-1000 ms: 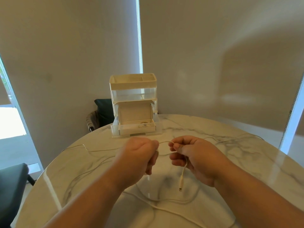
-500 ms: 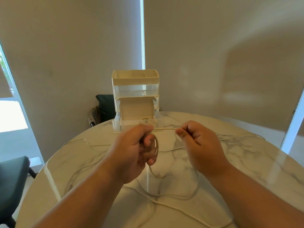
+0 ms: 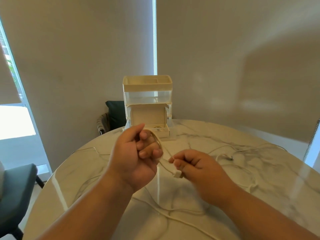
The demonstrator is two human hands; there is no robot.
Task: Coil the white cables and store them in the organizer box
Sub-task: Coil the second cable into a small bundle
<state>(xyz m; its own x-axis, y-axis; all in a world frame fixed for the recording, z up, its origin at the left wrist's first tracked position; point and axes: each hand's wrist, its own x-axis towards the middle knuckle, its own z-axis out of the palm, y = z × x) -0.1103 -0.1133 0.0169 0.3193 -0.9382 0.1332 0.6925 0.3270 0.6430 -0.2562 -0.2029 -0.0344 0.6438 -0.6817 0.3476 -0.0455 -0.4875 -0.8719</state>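
Above the table, my left hand grips a small loop of a thin white cable wound round its curled fingers. My right hand pinches the same cable close to its white plug, just right of the left hand. More white cable trails loose over the table below and to the right. The cream organizer box stands upright at the table's far edge behind my hands, with a low drawer pulled out at its base.
A round white marble table carries everything. Another white cable with a dark tip lies at the right. A dark chair stands behind the table and a second one at the left. Blinds cover the windows.
My left hand has turned palm up with the cable loop round its fingers. My right hand dropped lower and now holds the cable by its plug end. The view shifted slightly downward.
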